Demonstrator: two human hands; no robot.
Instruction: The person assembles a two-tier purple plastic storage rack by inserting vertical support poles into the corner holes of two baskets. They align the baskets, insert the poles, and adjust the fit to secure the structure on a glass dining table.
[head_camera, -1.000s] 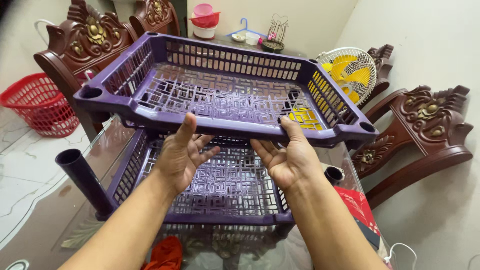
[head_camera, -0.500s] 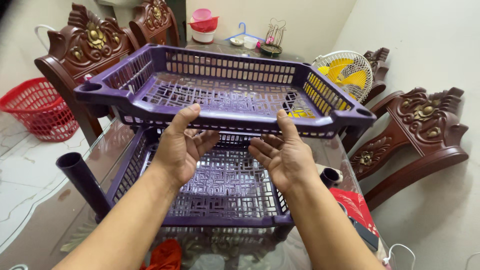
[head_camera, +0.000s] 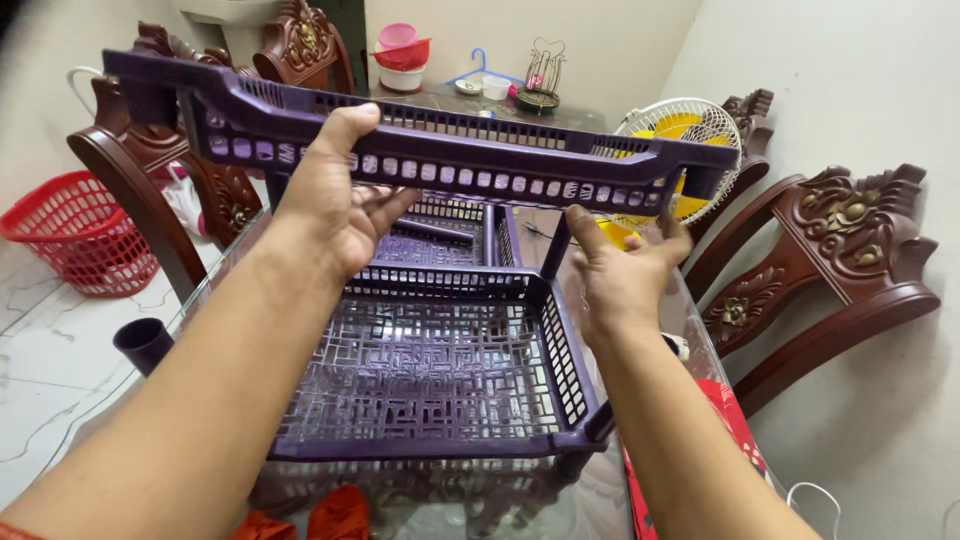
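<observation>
The left hand grips the raised purple plastic lattice tray; the right hand, fingers apart, hovers beneath. Level support from both hands would steady it.

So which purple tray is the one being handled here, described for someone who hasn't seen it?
Start at the glass table in the middle of the room. Purple trays rest on it; the tray in hand is above them, held by the left hand with the right hand under it. It alone is airborne.

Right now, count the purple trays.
3. A raised tray in the left hand; a front tray on the glass table; a back tray behind it, partly hidden.
</observation>
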